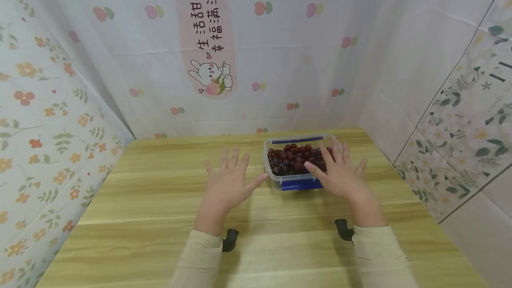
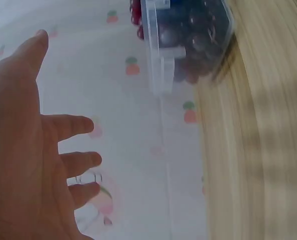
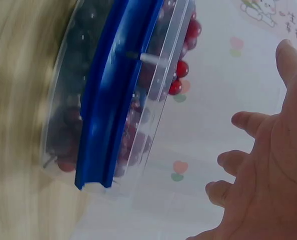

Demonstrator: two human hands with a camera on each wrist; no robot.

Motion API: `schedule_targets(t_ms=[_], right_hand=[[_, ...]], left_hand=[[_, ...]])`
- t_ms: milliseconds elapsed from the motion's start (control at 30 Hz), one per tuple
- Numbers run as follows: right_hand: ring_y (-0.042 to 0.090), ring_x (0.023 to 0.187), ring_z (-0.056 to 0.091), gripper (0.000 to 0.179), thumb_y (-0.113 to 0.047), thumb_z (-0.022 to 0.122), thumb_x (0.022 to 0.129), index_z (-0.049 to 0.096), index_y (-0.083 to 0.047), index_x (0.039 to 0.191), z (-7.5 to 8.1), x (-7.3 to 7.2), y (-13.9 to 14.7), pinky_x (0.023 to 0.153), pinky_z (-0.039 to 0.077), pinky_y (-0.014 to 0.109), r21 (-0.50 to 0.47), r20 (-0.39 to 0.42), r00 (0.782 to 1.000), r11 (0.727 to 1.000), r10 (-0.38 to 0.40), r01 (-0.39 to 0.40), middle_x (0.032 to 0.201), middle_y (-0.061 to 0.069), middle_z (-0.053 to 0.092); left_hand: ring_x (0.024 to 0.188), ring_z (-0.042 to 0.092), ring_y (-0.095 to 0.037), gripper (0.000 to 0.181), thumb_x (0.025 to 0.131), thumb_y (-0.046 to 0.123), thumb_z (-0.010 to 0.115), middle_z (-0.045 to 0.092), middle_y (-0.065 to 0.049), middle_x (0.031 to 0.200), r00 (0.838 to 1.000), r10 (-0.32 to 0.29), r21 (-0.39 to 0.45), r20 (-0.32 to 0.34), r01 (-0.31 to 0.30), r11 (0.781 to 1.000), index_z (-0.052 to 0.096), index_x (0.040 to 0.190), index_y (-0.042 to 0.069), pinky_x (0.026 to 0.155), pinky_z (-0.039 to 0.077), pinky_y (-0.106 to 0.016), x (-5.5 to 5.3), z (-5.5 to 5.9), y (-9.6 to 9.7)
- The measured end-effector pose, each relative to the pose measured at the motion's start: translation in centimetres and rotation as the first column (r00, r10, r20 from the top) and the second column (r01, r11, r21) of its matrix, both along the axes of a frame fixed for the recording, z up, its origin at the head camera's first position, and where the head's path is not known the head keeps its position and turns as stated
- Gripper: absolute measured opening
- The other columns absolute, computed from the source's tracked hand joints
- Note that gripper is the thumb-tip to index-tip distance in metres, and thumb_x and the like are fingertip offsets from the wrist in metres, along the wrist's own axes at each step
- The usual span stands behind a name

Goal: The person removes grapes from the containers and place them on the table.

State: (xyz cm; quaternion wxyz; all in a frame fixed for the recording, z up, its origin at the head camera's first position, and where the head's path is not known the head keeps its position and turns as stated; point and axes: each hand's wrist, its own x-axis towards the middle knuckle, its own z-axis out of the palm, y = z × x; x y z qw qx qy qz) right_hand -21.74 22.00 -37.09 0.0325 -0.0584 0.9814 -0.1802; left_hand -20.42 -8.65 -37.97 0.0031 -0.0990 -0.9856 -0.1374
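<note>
A clear plastic box with blue clips stands on the table, heaped with dark red grapes. Fingers spread, my left hand hovers just left of the box, its thumb tip near the box's front left corner in the head view. My right hand is spread over the box's right end and overlaps it in that view. From the right wrist, the blue clip and the box's side show apart from the right hand. Both palms hold nothing. In the left wrist view, the left hand is apart from the box.
The wooden table runs back to a white printed curtain. Flowered cloth hangs on the left and right. Black wrist mounts stick out by the sleeves.
</note>
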Motion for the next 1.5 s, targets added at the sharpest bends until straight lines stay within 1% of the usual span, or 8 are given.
schedule_targets(t_ms=[233,367,500,600,833,933,1200,1500], right_hand=[[0.056,0.160,-0.018,0.104,-0.081,0.038,0.101,0.001,-0.015,0.173,0.5,-1.6,1.8,0.109,-0.022,0.089,0.011,0.026,0.999,1.000,0.025,-0.025,0.176,0.026,-0.019],[0.061,0.158,-0.014,0.107,-0.082,0.040,0.100,-0.001,-0.015,0.173,0.5,-2.6,2.9,0.108,-0.018,0.091,0.057,0.033,0.999,0.998,0.036,-0.038,0.174,0.032,-0.018],[0.063,0.158,-0.012,0.112,-0.084,0.041,0.098,-0.008,-0.016,0.172,0.2,-3.5,3.7,0.108,-0.012,0.093,0.096,0.059,0.997,0.994,0.047,-0.052,0.172,0.036,-0.016],[0.062,0.158,-0.008,0.117,-0.086,0.045,0.095,-0.009,-0.017,0.172,-0.3,-4.3,4.3,0.109,-0.008,0.093,0.103,0.075,0.996,0.993,0.058,-0.066,0.173,0.037,-0.011],[0.063,0.158,0.006,0.122,-0.087,0.050,0.092,-0.008,-0.016,0.172,-1.6,-5.8,6.1,0.115,0.006,0.090,0.129,0.093,0.990,0.985,0.106,-0.118,0.175,0.034,-0.004],[0.065,0.156,0.013,0.121,-0.086,0.049,0.094,-0.009,-0.014,0.172,-1.8,-6.1,6.7,0.116,0.012,0.088,0.148,0.095,0.988,0.980,0.120,-0.133,0.175,0.036,-0.002],[0.070,0.149,0.024,0.122,-0.082,0.050,0.096,-0.013,-0.009,0.170,-2.6,-6.7,7.5,0.109,0.037,0.081,0.119,0.133,0.979,0.979,0.152,-0.168,0.173,0.039,-0.003],[0.067,0.150,0.025,0.127,-0.081,0.050,0.096,-0.009,0.008,0.166,-3.4,-7.5,8.1,0.114,0.037,0.077,0.130,0.126,0.982,0.979,0.143,-0.159,0.170,0.044,0.005]], left_hand=[[0.168,0.005,-0.038,0.095,0.098,0.086,0.034,0.015,-0.012,0.180,0.998,-0.054,0.033,0.011,0.053,0.998,0.028,0.170,0.025,0.129,-0.004,-0.075,-1.1,0.7,3.0],[0.166,0.018,-0.039,0.088,0.103,0.076,0.042,0.023,-0.014,0.178,0.998,-0.061,0.028,0.023,0.060,0.998,0.028,0.170,0.022,0.128,0.008,-0.076,-1.9,0.8,4.9],[0.162,0.031,-0.038,0.081,0.105,0.068,0.049,0.032,-0.014,0.175,0.997,-0.059,-0.002,0.045,0.059,0.998,0.036,0.167,0.017,0.127,0.019,-0.076,-2.9,0.4,6.6],[0.159,0.038,-0.036,0.075,0.106,0.063,0.054,0.041,-0.012,0.171,0.996,-0.081,-0.031,0.027,0.082,0.996,0.042,0.164,0.016,0.126,0.029,-0.071,-3.7,-0.1,7.4],[0.151,0.050,-0.032,0.061,0.107,0.052,0.059,0.054,-0.007,0.162,0.988,-0.156,-0.090,-0.024,0.153,0.984,0.053,0.157,0.017,0.118,0.047,-0.061,-5.6,-1.0,8.3],[0.145,0.056,-0.031,0.057,0.107,0.050,0.060,0.059,-0.006,0.157,0.986,-0.162,-0.097,-0.044,0.157,0.983,0.057,0.154,0.017,0.112,0.053,-0.057,-6.2,-1.1,8.5],[0.141,0.058,-0.030,0.053,0.107,0.047,0.063,0.064,-0.006,0.151,0.984,-0.173,-0.127,-0.028,0.168,0.978,0.059,0.151,0.017,0.110,0.054,-0.056,-7.1,-1.0,9.1],[0.144,0.056,-0.030,0.053,0.107,0.044,0.061,0.063,-0.004,0.153,0.990,-0.143,-0.116,-0.016,0.141,0.983,0.056,0.155,0.020,0.109,0.055,-0.057,-7.6,-1.4,9.8]])
